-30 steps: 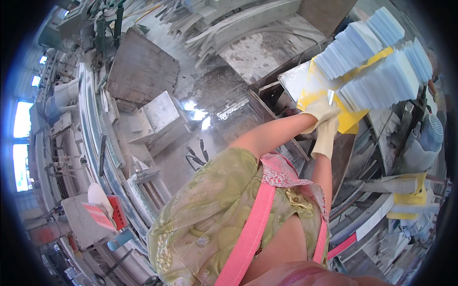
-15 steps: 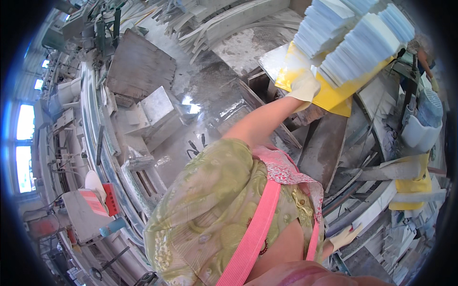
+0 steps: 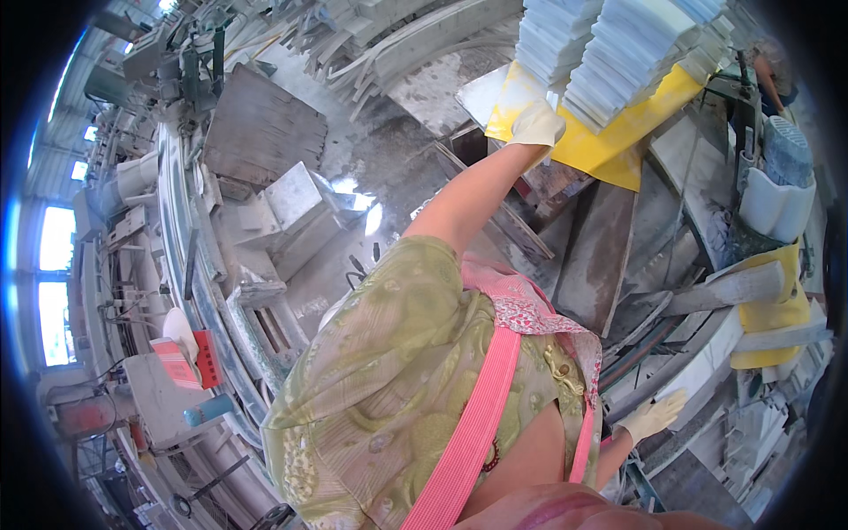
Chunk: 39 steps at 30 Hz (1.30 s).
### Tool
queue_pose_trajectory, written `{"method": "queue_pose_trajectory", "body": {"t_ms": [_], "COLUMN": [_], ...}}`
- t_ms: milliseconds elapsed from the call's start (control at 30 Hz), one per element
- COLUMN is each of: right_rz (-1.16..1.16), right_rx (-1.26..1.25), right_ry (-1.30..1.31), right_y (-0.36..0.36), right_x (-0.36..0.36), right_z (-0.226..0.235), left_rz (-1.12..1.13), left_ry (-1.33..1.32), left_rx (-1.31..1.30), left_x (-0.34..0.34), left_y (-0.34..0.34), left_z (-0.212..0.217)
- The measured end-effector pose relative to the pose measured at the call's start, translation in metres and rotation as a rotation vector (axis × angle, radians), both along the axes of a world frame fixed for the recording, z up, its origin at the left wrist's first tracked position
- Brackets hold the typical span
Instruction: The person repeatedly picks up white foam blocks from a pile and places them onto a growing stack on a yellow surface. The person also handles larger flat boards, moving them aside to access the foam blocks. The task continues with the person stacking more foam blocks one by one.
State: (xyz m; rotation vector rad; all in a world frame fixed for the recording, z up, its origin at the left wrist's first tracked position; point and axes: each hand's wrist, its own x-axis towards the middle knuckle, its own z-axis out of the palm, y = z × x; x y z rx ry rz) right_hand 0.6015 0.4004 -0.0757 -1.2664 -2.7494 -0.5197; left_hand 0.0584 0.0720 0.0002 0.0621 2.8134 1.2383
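At the far left, a red and white box [image 3: 181,360] and a blue cylinder [image 3: 208,410] are sitting on a grey machine stand beside the long curved conveyor frame [image 3: 196,265]. Further right, grey stone blocks [image 3: 296,199] are lying on the wet floor.

In the middle, the person in a green patterned top with a pink strap is stretching the left arm upward. The gloved left hand [image 3: 535,124] is resting against the near edge of the yellow sheet [image 3: 609,146], right at the foot of the stacks of pale blue-white tiles [image 3: 618,44]; whether its fingers are closing on anything cannot be told. The stacks are standing on the yellow sheet, which is covering a wooden pallet [image 3: 539,190].

Lower right, the gloved right hand [image 3: 652,415] is hanging apart from the stacks with fingers spread wide, holding nothing, close to a long pale stone slab [image 3: 707,362]. Beyond it, a yellow container [image 3: 773,318] is sitting by the right edge.
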Motion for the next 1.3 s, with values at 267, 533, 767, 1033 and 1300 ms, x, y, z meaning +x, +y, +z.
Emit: {"method": "queue_pose_trajectory", "body": {"t_ms": [267, 533, 767, 1033, 1300], "right_rz": [-0.069, 0.185, 0.107, 0.098, -0.259], "right_rx": [-0.244, 0.01, -0.079, 0.097, -0.479], "right_ry": [0.219, 0.154, 0.105, -0.032, 0.399], "right_y": [-0.006, 0.028, 0.042, 0.061, 0.057], "right_x": [-0.011, -0.031, -0.038, -0.055, -0.062], "right_z": [0.036, 0.041, 0.026, 0.018, 0.076], "left_rz": [-0.001, 0.059, 0.054, 0.06, -0.038], "left_ry": [-0.007, -0.03, -0.114, -0.028, -0.014], "left_rx": [-0.014, 0.022, 0.022, 0.046, 0.084], "left_x": [-0.001, -0.004, -0.006, -0.002, -0.016], "left_y": [0.0, -0.003, -0.007, -0.008, -0.011], "left_z": [-0.002, -0.007, -0.008, -0.008, -0.037]}}
